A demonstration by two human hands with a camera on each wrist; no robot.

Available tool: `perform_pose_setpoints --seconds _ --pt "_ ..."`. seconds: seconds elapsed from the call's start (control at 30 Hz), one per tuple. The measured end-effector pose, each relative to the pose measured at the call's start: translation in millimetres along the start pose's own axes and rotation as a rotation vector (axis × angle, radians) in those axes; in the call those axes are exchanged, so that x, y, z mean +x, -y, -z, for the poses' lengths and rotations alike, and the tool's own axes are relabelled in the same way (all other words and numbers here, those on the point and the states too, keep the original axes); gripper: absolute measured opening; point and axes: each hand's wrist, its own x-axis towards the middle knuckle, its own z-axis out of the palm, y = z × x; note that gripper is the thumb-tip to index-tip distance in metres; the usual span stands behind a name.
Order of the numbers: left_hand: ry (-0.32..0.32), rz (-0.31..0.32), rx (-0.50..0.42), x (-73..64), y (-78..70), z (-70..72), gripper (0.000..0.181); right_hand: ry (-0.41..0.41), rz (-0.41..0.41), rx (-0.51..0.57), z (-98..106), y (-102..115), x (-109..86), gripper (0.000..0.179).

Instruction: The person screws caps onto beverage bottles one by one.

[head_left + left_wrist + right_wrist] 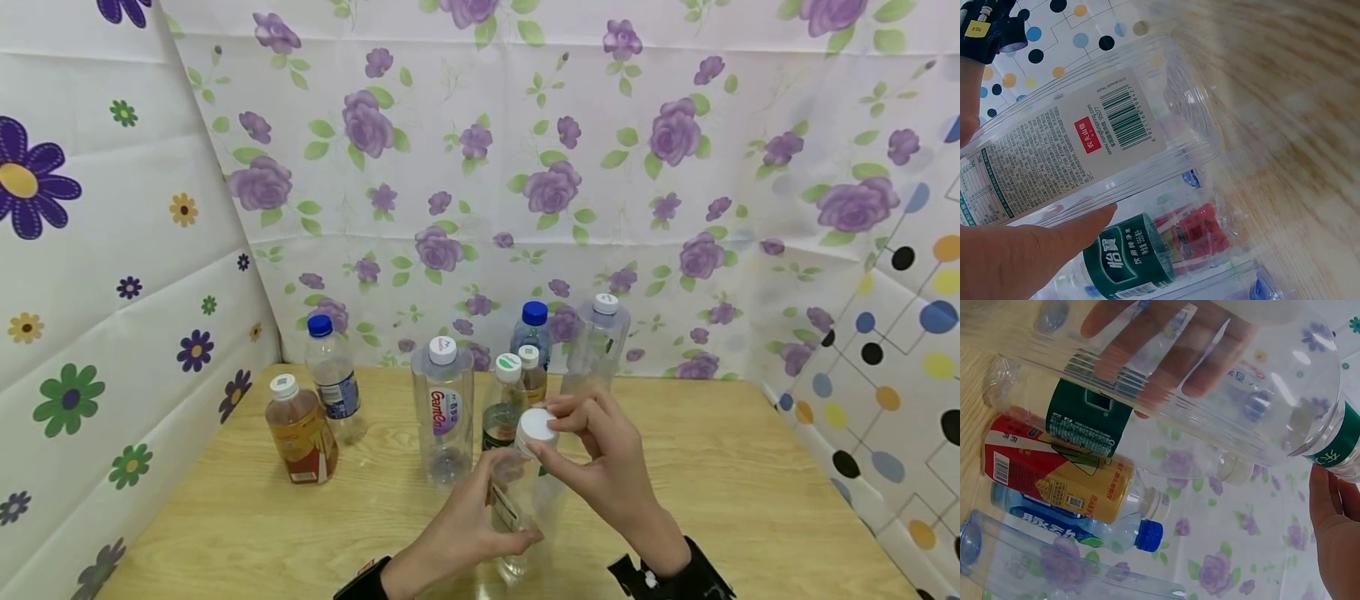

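Note:
A clear plastic bottle (517,500) with a white cap (538,425) is held upright with a slight tilt at the front of the table. My left hand (468,525) grips its body, thumb on one side and fingers on the other. With thumb and fingertips, my right hand (611,467) pinches the cap at the mouth. In the left wrist view the bottle's printed label (1088,140) carries a barcode. The right wrist view shows a green band (1338,440) at the neck, with left-hand fingers (1166,362) seen through the plastic.
Just behind stand a green-labelled bottle (501,421), a small amber-coloured bottle (534,379), a blue-capped bottle (532,337) and a tall clear bottle (600,346). Leftward are a Ganten bottle (444,408), another blue-capped bottle (337,392) and a red-yellow labelled bottle (302,433). Patterned sheets (487,192) enclose the table (240,533).

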Motion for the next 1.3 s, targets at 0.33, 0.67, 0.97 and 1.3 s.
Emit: perform_pose_setpoints --seconds 0.33,0.67,0.97,1.3 --pt "0.004 -0.015 0.006 0.7 1.1 -0.6 0.081 0.134 -0.018 -0.167 18.6 6.1 7.7 0.024" --pt "0.006 -0.042 0.016 1.3 0.1 -1.2 0.081 0.488 0.099 -0.170 49.9 10.9 39.9 0.038" --pt "0.010 -0.039 0.035 0.5 1.4 0.7 0.081 0.830 0.076 -0.158 59.2 11.4 63.9 0.051" --pt "0.016 -0.015 0.010 0.2 0.7 0.8 0.081 0.786 0.106 -0.270 53.2 12.4 65.4 0.044"
